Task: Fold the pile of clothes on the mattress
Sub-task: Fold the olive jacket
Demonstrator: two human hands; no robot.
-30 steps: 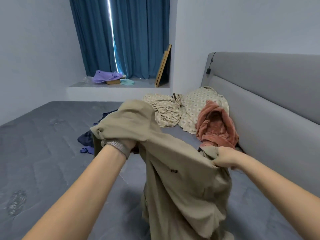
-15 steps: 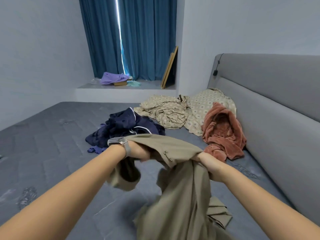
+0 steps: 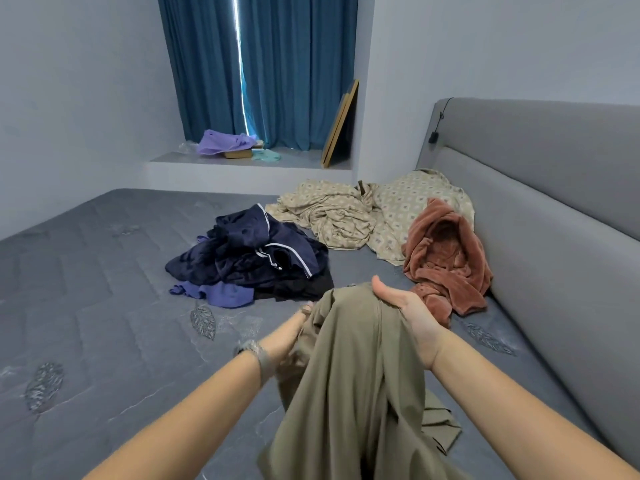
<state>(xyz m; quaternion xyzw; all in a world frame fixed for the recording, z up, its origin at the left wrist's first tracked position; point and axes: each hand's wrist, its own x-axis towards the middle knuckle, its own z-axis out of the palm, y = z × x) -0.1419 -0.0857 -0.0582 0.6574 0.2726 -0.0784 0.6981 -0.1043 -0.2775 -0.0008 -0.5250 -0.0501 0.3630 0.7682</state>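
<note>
Both hands hold an olive garment (image 3: 349, 375) up above the mattress (image 3: 104, 306), at about 6 o'clock in the view. The right hand (image 3: 405, 308) is at the top of the cloth, palm turned up and thumb raised, with the fabric draped over its fingers, which are hidden underneath; how tightly they grasp cannot be told. The left hand (image 3: 291, 336) is at 9 o'clock of the garment, pressed against its edge, fingers curled into the folds and mostly covered, so it grasps the cloth. A grey watch band (image 3: 258, 356) sits on the left wrist. The garment hangs down between the forearms toward 6 o'clock, and one corner of it lies on the mattress at 4 o'clock. The pile (image 3: 252, 258) of dark navy clothes, with a purple piece at its near edge, lies on the mattress at 11 o'clock of the hands, apart from them. A rust-brown garment (image 3: 446, 258) lies at 1 o'clock beside the grey headboard (image 3: 554, 202). Behind it, at 12 o'clock, sit a crumpled patterned sheet (image 3: 332, 216) and a matching pillow (image 3: 415, 199). Blue curtains (image 3: 277, 71) hang at the far wall.
</note>
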